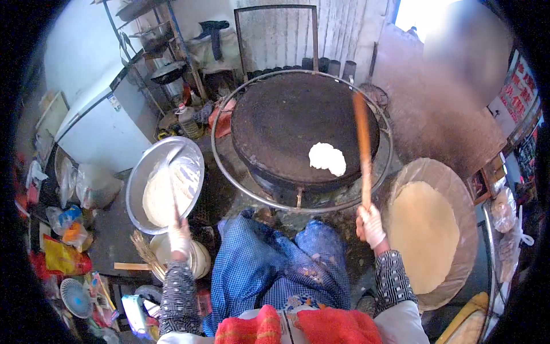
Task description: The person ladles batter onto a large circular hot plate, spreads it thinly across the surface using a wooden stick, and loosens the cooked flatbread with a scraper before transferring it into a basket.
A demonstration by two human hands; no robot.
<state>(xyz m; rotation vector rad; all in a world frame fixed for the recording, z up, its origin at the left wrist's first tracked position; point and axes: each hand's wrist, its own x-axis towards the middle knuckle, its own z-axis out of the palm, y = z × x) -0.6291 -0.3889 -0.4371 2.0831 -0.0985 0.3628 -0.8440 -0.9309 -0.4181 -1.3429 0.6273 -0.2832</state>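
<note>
My left hand (179, 236), in a pale glove, is closed on the handle of a ladle (171, 186) that reaches into a metal basin (134, 199) of white batter (157, 198). In my right hand (370, 225), also gloved, is a long wooden paddle (362, 132), pointing away from me over the right side of a round black griddle (281, 126). A white lump of batter (327, 158) lies near the griddle's front edge, left of the paddle. The ladle's bowl end is hard to make out.
A metal ring (220, 155) surrounds the griddle. On the right, a large round flatbread (424, 235) lies on a lined tray (464, 252). A white bucket (200, 261) with a straw brush (146, 252) stands below the basin. A white freezer (106, 129) stands at the left.
</note>
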